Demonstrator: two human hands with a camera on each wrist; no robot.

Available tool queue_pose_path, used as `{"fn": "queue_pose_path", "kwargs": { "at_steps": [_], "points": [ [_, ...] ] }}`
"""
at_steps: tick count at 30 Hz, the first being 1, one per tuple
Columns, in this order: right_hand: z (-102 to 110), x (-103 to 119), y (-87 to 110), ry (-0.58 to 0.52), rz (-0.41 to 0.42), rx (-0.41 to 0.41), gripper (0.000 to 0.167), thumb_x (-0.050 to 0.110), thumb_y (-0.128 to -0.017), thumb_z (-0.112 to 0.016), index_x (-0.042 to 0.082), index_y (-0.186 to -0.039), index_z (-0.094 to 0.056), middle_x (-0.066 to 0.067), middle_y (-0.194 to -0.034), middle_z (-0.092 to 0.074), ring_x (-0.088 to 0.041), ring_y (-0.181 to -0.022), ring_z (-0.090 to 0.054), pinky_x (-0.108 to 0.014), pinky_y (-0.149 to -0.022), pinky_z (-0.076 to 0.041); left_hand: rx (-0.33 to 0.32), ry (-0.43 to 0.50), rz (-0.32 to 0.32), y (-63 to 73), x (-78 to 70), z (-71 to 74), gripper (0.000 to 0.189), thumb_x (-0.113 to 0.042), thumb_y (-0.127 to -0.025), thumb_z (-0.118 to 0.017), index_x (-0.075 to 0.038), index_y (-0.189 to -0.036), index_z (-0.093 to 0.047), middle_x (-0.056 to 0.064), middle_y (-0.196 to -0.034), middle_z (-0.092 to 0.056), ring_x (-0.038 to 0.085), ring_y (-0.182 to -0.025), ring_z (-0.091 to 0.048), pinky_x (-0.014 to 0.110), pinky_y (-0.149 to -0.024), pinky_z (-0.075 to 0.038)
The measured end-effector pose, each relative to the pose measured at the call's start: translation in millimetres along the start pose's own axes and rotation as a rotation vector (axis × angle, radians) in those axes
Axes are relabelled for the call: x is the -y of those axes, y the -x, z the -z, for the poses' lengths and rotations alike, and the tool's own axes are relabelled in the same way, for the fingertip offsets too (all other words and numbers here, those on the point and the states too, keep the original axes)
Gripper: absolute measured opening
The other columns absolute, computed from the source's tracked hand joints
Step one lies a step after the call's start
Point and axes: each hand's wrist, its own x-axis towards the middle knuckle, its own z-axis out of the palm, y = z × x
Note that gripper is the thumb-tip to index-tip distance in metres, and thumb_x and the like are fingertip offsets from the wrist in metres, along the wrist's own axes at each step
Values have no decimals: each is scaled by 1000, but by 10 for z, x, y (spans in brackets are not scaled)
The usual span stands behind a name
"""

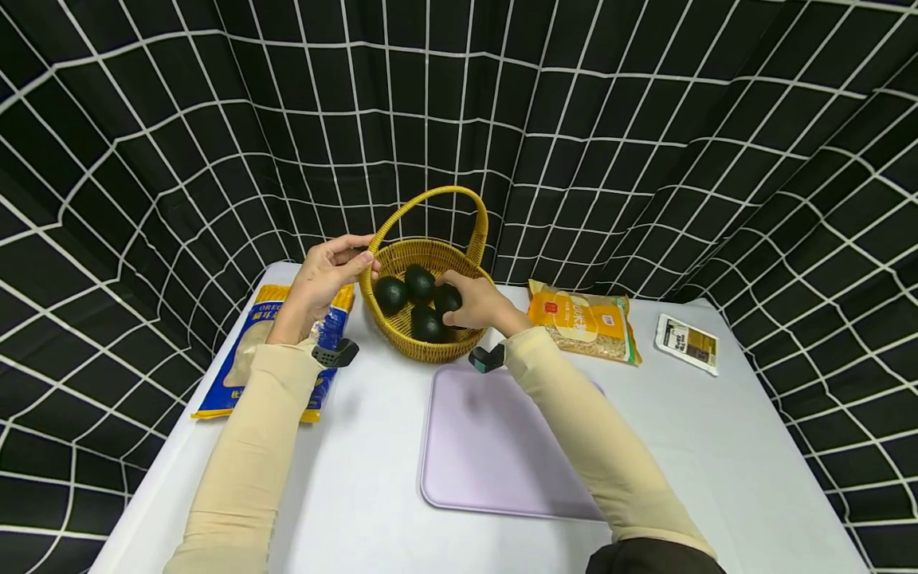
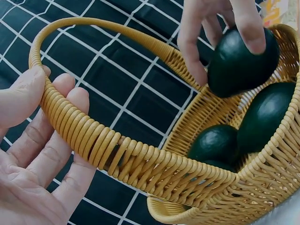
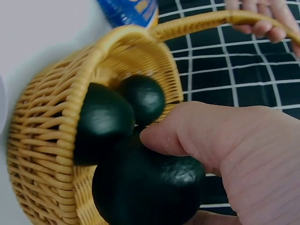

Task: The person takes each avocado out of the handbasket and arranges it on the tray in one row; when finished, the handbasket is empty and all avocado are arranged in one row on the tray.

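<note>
Bench (image 1: 373,478), far edge: left hand (image 1: 326,271) pinches basket handle (image 1: 480,231); right hand (image 1: 479,301) fingers grip part-hidden avocado (image 1: 448,300); sleeve (image 1: 574,414) covers some tray (image 1: 488,454).

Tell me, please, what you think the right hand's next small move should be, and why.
Probably lift the avocado clear of the basket: the right hand grips it above the others, while the left hand holds the handle.

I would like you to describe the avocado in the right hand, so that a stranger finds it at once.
On the white table, just beyond the lilac tray, stands a yellow wicker basket. Of four dark green avocados there, look for the rightmost avocado in the head view. The right hand grips this one alone; its three neighbours lie in the basket.
</note>
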Motion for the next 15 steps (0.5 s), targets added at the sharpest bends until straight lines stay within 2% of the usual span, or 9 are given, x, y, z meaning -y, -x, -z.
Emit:
{"fn": "queue_pose_path", "kwargs": {
  "at_steps": [7,15],
  "points": [
    [62,48,197,-40,14,-50,62,22,-87,-74,24,-143,-50,-14,-134,-62,-31,-111,-59,-49,-97,-53,-20,15,28,-3,-4,-30,38,-17,-100,-62,-7,-137,-62,-1,-92,-74,18,-86,-72,22,-84,-59],
    [50,95,443,-73,38,-98,62,22,-86,-74,24,-142,-51,-12,-132,-63,-32,-112,-60,-50,-97,-52,-24,4,37,-6,-10,-22,40,-19,-100,-63,-8,-138,-62,-2,-92,-74,12,-84,-72,21,-84,-59]
  ]
}}
